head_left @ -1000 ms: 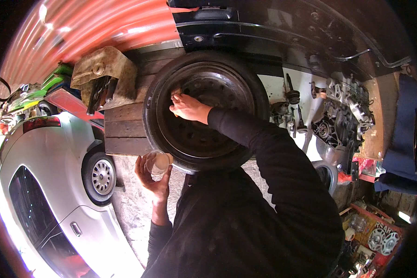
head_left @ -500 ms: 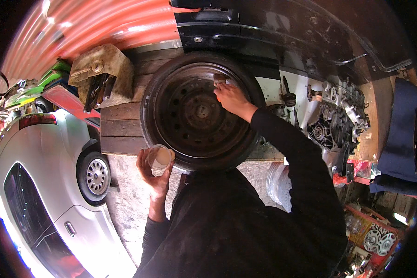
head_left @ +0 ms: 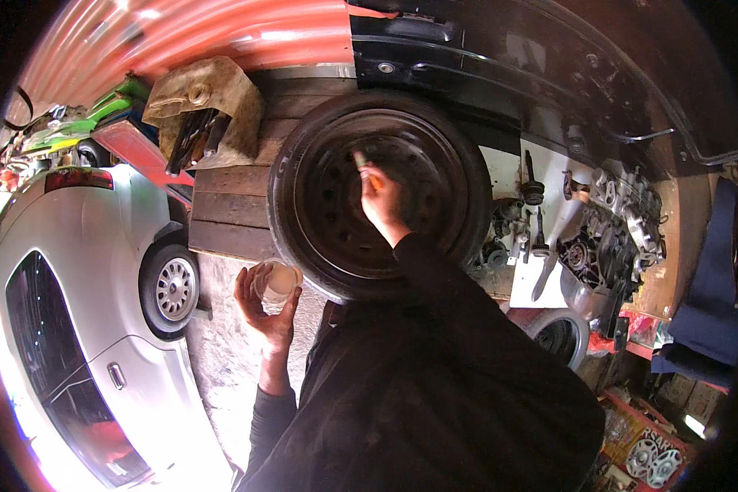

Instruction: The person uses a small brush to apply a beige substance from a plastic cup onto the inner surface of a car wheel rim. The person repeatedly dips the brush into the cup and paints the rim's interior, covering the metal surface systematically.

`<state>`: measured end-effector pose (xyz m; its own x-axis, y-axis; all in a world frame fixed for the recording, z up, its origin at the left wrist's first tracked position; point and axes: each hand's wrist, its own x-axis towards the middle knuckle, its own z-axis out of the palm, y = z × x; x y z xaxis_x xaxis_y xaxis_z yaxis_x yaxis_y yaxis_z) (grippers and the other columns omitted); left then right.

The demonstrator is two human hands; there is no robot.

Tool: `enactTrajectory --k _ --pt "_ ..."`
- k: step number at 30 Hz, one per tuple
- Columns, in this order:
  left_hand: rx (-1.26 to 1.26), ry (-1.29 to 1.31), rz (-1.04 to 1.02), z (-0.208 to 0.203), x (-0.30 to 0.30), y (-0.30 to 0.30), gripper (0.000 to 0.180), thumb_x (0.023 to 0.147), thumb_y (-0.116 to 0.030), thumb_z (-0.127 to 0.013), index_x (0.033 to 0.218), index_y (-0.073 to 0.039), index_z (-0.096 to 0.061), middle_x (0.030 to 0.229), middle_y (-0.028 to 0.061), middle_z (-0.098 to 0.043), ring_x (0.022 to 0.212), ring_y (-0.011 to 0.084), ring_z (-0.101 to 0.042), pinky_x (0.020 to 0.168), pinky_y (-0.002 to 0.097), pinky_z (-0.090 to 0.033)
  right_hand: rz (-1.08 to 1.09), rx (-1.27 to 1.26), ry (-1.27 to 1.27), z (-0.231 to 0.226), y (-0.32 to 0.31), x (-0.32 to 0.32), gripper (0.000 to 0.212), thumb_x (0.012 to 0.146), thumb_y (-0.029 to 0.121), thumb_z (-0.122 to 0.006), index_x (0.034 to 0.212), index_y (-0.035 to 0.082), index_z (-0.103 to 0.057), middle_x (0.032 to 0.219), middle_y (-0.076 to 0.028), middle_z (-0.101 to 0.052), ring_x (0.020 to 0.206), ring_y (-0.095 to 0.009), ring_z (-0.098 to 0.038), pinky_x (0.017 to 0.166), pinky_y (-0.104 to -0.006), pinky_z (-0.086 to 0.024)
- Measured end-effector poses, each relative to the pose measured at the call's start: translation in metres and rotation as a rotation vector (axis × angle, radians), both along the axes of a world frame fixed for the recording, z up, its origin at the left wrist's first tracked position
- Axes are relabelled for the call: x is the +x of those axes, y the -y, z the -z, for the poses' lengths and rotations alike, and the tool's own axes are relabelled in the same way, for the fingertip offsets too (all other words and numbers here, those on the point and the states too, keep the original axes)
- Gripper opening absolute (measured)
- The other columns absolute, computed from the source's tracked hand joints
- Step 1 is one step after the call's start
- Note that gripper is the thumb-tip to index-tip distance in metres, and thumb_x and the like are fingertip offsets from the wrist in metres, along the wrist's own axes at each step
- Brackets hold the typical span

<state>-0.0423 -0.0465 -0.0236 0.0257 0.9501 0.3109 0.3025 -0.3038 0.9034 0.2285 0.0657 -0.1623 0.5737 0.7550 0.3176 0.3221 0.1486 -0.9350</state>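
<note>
A car wheel lies face up, its black tyre (head_left: 280, 193) fitted around a dark brown steel rim (head_left: 324, 234) with a ring of round holes. Over the rim's middle, my right hand (head_left: 381, 201) is closed on a small paintbrush (head_left: 360, 161) that has an orange handle. Its bristle end points away from me toward the rim's face; motion blurs it, so contact is unclear. Off the wheel's near left edge, my left hand (head_left: 272, 316) has its fingers wrapped round a clear plastic cup (head_left: 279, 281) with pale, cream-coloured contents.
The wheel rests on a wooden plank bench (head_left: 234, 197). A cut-open container (head_left: 238, 86) of dark tools stands at the back left. Engine parts (head_left: 590, 246) lie to the right, near another tyre (head_left: 559, 336). A silver car (head_left: 115, 287) is parked at the left.
My right hand has swept the brush from the rim's far right edge inward, left and nearer me. My left hand still holds the cup. The whole view has shifted slightly.
</note>
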Motion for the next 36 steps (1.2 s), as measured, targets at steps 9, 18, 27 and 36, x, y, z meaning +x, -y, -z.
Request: enactTrajectory --k 9,18,27,36 --pt "-0.028 0.003 0.005 -0.005 0.004 0.0 0.096 0.073 0.001 -0.086 0.15 -0.001 -0.029 0.138 0.0193 -0.052 0.125 0.0315 -0.058 0.11 0.044 -0.045 -0.08 -0.148 -0.173 0.008 -0.016 -0.037 0.011 0.098 0.01 -0.067 0.1 0.0 -0.071 0.097 -0.008 -0.074 0.094 -0.015 -0.069 0.086 -0.0301 -0.054" --pt "-0.032 -0.001 0.02 -0.005 0.004 -0.001 0.096 0.073 0.0 -0.086 0.151 -0.001 -0.029 0.137 0.0184 -0.053 0.124 0.0313 -0.058 0.109 0.0442 -0.047 0.194 0.193 -1.028 0.028 -0.05 -0.028 0.014 0.101 0.016 -0.064 0.103 0.003 -0.07 0.081 -0.001 -0.067 0.068 -0.01 -0.056 0.068 -0.0254 -0.049" --pt "-0.02 -0.027 0.01 -0.008 0.006 -0.003 0.095 0.074 -0.001 -0.086 0.15 -0.002 -0.03 0.137 0.0188 -0.053 0.125 0.0305 -0.058 0.109 0.0436 -0.046 0.193 0.207 -0.952 0.035 -0.051 -0.004 0.007 0.097 0.014 -0.067 0.097 0.006 -0.069 0.085 -0.002 -0.069 0.071 -0.008 -0.061 0.063 -0.0243 -0.049" --pt "-0.009 0.019 0.027 -0.007 0.012 -0.005 0.096 0.072 -0.004 -0.09 0.148 -0.001 -0.031 0.135 0.0179 -0.055 0.124 0.0286 -0.058 0.11 0.0428 -0.044 -0.084 -0.018 -0.977 0.034 -0.047 -0.007 0.02 0.099 0.022 -0.067 0.107 0.003 -0.067 0.091 -0.007 -0.071 0.085 -0.018 -0.071 0.081 -0.0343 -0.059"
